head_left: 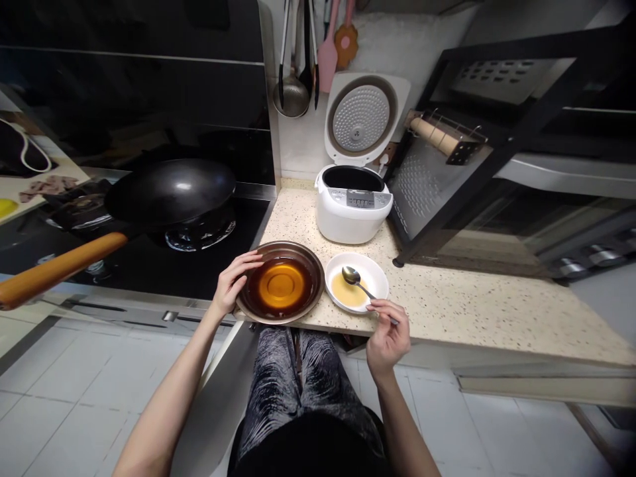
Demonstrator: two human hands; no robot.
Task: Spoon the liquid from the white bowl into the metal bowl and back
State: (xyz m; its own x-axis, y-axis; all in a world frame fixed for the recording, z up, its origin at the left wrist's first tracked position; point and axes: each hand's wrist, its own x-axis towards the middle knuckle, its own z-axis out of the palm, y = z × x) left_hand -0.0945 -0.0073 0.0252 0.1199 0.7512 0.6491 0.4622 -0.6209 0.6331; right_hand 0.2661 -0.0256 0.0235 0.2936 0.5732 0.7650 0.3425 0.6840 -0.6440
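Note:
My right hand (388, 334) pinches the handle of a metal spoon (352, 275), whose bowl hangs over a white bowl (381, 281) with pale yellow liquid in it. Left of that bowl, close beside it, a wide metal basin (314, 291) holds dark amber liquid. My left hand (235, 278) rests at the basin's left rim, fingers stretched out over the edge and thumb apart. Both vessels sit near the counter's front edge.
Behind them stands a white rice cooker (354, 222), lid up. A black wok (171, 192) sits on the stove at left, its wooden handle (64, 268) jutting forward. Utensils, including a strainer ladle (292, 98), hang on the wall. A black rack (422, 192) occupies the right side of the speckled counter (462, 298).

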